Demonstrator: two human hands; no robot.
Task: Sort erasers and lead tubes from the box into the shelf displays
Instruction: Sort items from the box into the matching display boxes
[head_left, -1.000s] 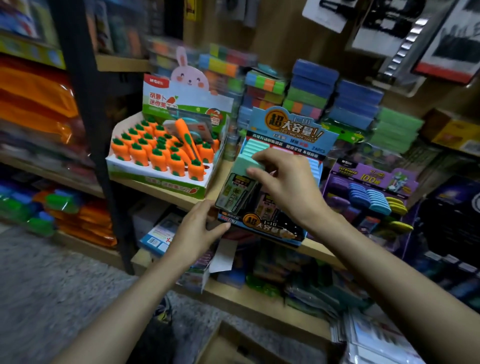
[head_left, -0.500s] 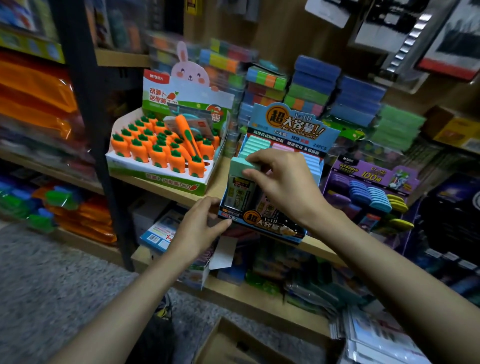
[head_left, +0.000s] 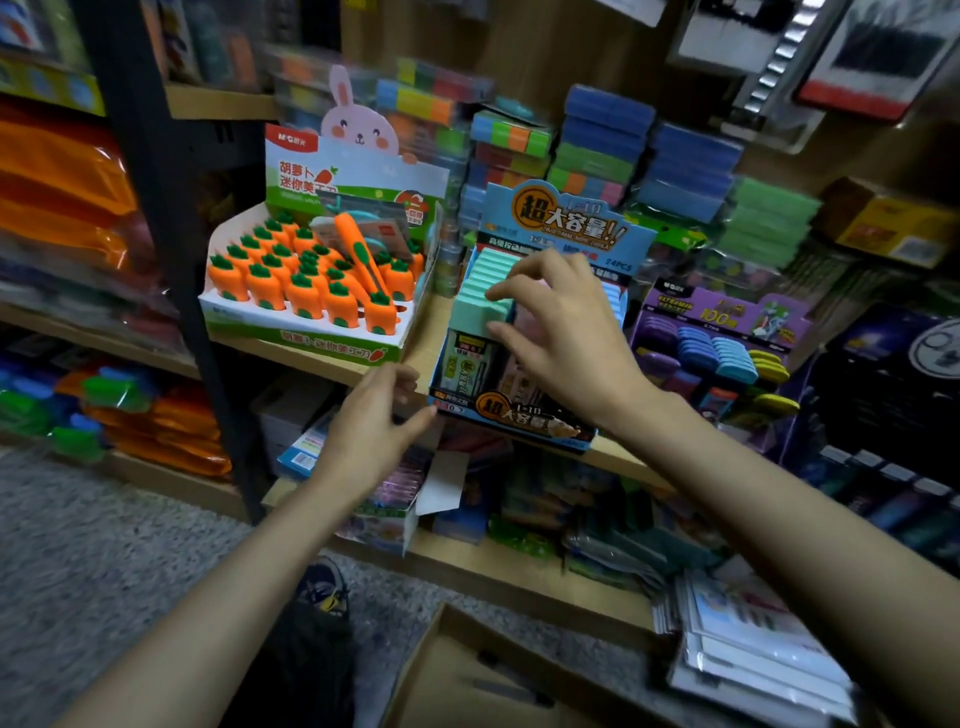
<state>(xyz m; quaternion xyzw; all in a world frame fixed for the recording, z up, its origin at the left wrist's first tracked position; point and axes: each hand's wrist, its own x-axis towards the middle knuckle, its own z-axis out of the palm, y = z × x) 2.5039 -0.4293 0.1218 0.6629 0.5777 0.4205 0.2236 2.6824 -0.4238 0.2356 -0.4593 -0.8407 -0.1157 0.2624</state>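
Freed from its steadying grip, the left hand (head_left: 374, 421) has drifted just off the front-left corner of the blue cardboard lead-tube display (head_left: 519, 415). Its fingers are loosely curled and hold nothing, though blur may hide a light touch. Beyond it, the right hand (head_left: 563, 338) has spread its fingers above the mint-green plastic lead tube (head_left: 480, 314) it pinched a moment ago. That tube now stands at the front of the display's left row, on the wooden shelf (head_left: 428, 327). It looks placed, so another can follow.
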